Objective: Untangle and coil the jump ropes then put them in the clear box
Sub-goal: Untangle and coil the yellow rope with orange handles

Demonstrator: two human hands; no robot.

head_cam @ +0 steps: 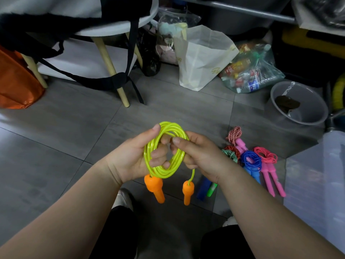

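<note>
The neon-yellow glossy plastic jump rope (164, 171) is coiled in the air above the grey tile floor (74, 128), its two orange handles (155, 186) dangling below. The left hand (133, 158) curls its fingers through the loops, thumb on top; the right hand (202, 156) pinches the coil's right side. Light, springy and slick, it likely needs gripping across all strands. The translucent clear plastic box (317, 176) stands at right, seemingly empty; the grey round basin (280, 90) holds something dark brown.

Open floor (56, 146) at your 9 o'clock
Toward the box (321, 174) at 3 o'clock you meet the rope pile (250, 159); bag (201, 58) at 12, table leg (107, 62) at 11.
</note>
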